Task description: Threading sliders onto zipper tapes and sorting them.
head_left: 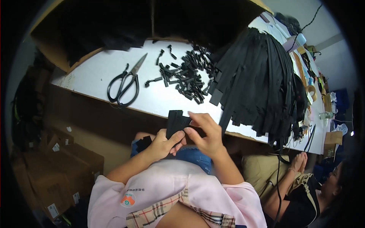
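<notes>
I am holding a black strip in front of my lap, just below the near edge of the worktop. My left hand is gripping the strip from below, thumb pressed against its lower part. My right hand is closing on the strip's right side, fingers curled over its upper edge. Both hands are touching the strip and each other.

To my right, a second person is sitting low beside the worktop, one hand resting near a knee.

On the white worktop, black-handled scissors are lying closed, left of centre. Right of them, a heap of small black pieces is spreading across the surface, with a few lying apart at its left edge. Further right, a thick bundle of long black strips is draping over the worktop's near edge, touching the heap.

Beyond these, an open cardboard box with dark contents is standing at the worktop's far side. At the far right end, assorted small items are lying, too small to tell.
</notes>
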A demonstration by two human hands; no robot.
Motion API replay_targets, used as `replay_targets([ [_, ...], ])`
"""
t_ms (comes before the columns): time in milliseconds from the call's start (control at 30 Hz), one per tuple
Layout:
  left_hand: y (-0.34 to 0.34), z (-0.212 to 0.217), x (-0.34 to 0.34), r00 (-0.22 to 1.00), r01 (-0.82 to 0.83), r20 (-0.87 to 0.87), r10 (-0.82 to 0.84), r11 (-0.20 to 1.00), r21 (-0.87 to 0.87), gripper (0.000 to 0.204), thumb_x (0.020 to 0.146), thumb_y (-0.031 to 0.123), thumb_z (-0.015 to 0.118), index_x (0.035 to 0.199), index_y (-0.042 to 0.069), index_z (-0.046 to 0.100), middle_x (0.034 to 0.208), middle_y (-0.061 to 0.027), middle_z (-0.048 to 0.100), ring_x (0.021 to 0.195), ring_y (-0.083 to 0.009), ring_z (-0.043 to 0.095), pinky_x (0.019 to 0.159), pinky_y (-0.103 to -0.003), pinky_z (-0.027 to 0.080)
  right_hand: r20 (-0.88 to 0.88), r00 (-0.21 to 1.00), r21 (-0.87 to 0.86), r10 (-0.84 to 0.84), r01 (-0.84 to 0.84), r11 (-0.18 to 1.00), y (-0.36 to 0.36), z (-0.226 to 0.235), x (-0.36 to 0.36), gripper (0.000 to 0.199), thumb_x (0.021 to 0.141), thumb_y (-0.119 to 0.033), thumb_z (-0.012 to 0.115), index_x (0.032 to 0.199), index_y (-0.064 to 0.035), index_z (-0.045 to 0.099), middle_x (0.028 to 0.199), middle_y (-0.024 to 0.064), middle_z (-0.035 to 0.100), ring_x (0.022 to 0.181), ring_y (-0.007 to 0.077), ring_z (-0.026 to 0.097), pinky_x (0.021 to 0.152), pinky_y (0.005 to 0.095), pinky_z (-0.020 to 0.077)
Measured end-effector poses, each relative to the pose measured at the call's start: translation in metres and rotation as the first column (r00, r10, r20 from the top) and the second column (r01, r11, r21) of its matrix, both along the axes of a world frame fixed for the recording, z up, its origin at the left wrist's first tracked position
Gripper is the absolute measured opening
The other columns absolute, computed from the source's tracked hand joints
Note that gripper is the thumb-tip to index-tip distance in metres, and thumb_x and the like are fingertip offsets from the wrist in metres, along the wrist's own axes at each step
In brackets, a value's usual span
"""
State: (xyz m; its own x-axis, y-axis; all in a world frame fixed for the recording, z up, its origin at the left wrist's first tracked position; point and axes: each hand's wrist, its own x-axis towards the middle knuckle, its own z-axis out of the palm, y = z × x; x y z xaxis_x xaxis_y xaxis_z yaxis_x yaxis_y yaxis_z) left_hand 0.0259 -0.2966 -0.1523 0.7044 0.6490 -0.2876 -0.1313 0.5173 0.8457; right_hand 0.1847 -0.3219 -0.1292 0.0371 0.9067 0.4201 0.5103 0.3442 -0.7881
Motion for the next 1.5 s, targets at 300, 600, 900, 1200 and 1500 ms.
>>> replay_targets([
  [300,-0.015,-0.002,0.017,0.968,-0.251,0.078,0.239,0.927,0.278,0.024,0.084,0.025,0.053,0.083,0.001,0.051,0.058,-0.0007,0.048,0.047,-0.0073,0.046,0.047,-0.02,0.042,-0.585,0.811,-0.26,-0.018,-0.166,0.951,-0.031,-0.009,-0.006,0.009,0.079,-0.003,0.055,0.072,-0.0003,0.051,0.065,0.0027,0.048,0.053,0.0064,0.045,0.045,0.0186,0.0366],
  [600,-0.009,0.006,-0.003,0.987,-0.147,0.052,0.155,0.98,-0.134,0.025,0.085,0.022,0.05,0.07,0.002,0.051,0.054,-0.0036,0.048,0.044,-0.0099,0.047,0.041,-0.022,0.038,-0.003,0.961,-0.016,0.277,-0.277,0.961,-0.014,-0.007,-0.017,0.013,0.071,-0.001,0.056,0.061,-0.0025,0.049,0.052,0.0081,0.043,0.04,0.018,0.046,0.038,0.0267,0.0365],
  [900,0.003,-0.005,-0.005,0.88,-0.445,-0.113,0.462,0.883,0.147,0.019,0.084,0.02,0.052,0.081,0.002,0.055,0.06,0.0014,0.05,0.049,-0.0054,0.043,0.046,-0.019,0.036,0.464,0.862,-0.115,-0.204,0.287,0.951,0.095,-0.012,-0.028,0.027,0.074,-0.02,0.059,0.083,0.0032,0.049,0.06,0.0188,0.055,0.054,0.033,0.056,0.05,0.04,0.0445],
  [1200,0.004,0.004,-0.01,0.941,-0.34,0.001,0.34,0.94,-0.015,0.014,0.079,0.008,0.057,0.091,0.0,0.058,0.069,0.0006,0.055,0.061,-0.0036,0.049,0.054,-0.016,0.04,0.078,0.996,-0.38,-0.041,0.068,0.923,0.053,-0.007,-0.008,0.015,0.074,-0.008,0.059,0.079,0.0062,0.055,0.067,0.0134,0.059,0.056,0.0176,0.058,0.052,0.0269,0.0461],
  [1500,0.001,0.005,0.009,0.956,-0.282,0.034,0.29,0.89,0.359,0.009,0.078,0.005,0.058,0.084,-0.002,0.06,0.074,-0.0031,0.059,0.065,-0.0058,0.054,0.059,-0.018,0.045,-0.225,0.974,-0.004,0.036,-0.038,0.999,-0.004,-0.008,0.001,0.01,0.069,0.001,0.064,0.079,0.0012,0.06,0.067,0.006,0.059,0.057,0.0105,0.056,0.05,0.0201,0.0437],
])
